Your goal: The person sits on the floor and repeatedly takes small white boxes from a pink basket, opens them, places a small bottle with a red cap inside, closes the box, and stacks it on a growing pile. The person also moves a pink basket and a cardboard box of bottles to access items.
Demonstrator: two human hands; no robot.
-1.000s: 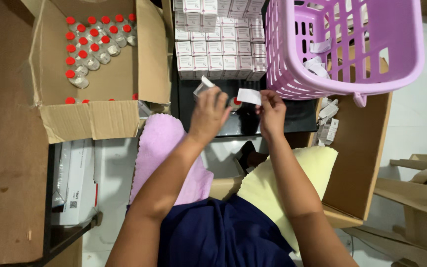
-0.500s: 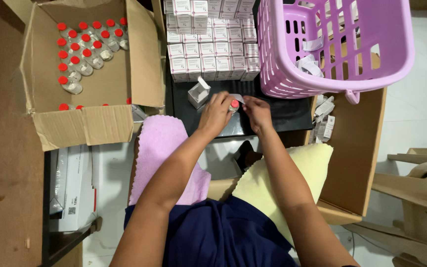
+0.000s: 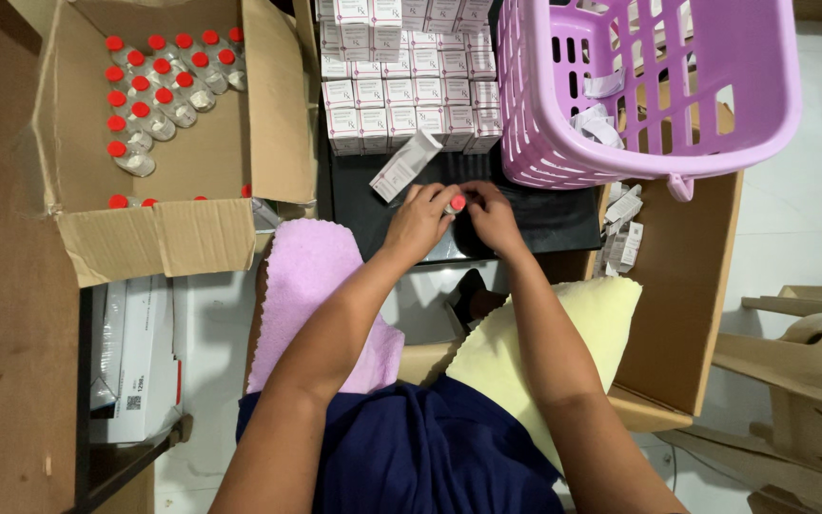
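Left hand (image 3: 420,221) and right hand (image 3: 490,214) meeting at frame centre, both pinched on a red-capped vial (image 3: 456,203). Best kept upright, gripped low, cap clear. Open small carton (image 3: 405,167) just above-left; stacked cartons (image 3: 401,90) beyond; purple basket (image 3: 654,152) upper right.

Stacked white cartons (image 3: 401,90) and lilac basket (image 3: 639,95) wall the black tray (image 3: 563,214) beyond the hands (image 3: 457,211).
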